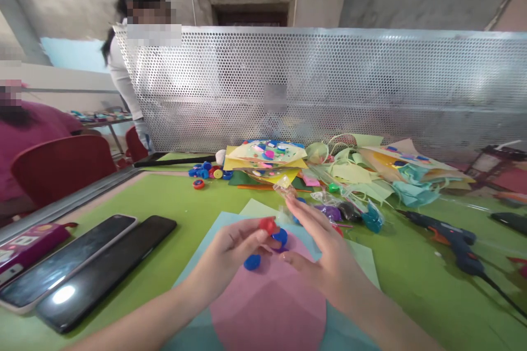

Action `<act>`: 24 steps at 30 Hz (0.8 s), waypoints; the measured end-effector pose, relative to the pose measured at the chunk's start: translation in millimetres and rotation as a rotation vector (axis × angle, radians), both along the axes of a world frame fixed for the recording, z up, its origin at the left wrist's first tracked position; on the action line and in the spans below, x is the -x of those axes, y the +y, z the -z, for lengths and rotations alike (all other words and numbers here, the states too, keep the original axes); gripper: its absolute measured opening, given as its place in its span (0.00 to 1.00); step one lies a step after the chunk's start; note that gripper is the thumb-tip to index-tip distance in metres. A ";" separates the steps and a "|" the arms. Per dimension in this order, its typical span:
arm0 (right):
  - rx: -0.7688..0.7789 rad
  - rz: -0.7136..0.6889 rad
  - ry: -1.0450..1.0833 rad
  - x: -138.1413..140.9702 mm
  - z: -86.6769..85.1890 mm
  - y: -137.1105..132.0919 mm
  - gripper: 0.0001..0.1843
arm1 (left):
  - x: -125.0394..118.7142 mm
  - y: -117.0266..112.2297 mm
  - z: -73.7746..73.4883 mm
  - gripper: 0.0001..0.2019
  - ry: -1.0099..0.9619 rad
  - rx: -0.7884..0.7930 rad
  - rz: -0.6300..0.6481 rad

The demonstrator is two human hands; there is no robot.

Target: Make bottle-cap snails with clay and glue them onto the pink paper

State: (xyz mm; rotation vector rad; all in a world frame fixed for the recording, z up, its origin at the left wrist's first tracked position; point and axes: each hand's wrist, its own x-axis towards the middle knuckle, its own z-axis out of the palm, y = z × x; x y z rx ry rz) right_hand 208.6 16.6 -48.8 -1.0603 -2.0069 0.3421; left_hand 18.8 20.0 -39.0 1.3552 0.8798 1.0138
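Note:
My left hand (233, 249) pinches a small red button (267, 225) between thumb and fingertips above a pink paper circle (267, 307). Two blue buttons lie on that pink paper: one (252, 261) just below my left fingers, another (281, 237) beside the red one. My right hand (325, 255) hovers flat over the paper with its fingers stretched out towards the far side, holding nothing. The pink circle rests on a light blue sheet (197, 334) on the green table (164, 197).
Two phones (82, 269) and a purple box (28, 241) lie at the left. A glue gun (448, 233) sits at the right. Piles of coloured paper (370, 167), loose buttons (206, 171) and plastic bags stand before a perforated metal screen (329, 82). Two people are at the far left.

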 end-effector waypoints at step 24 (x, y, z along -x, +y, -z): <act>0.025 -0.001 -0.018 0.0 -2.3 -0.5 0.33 | 0.3 -0.8 -4.5 0.08 0.120 -0.050 -0.018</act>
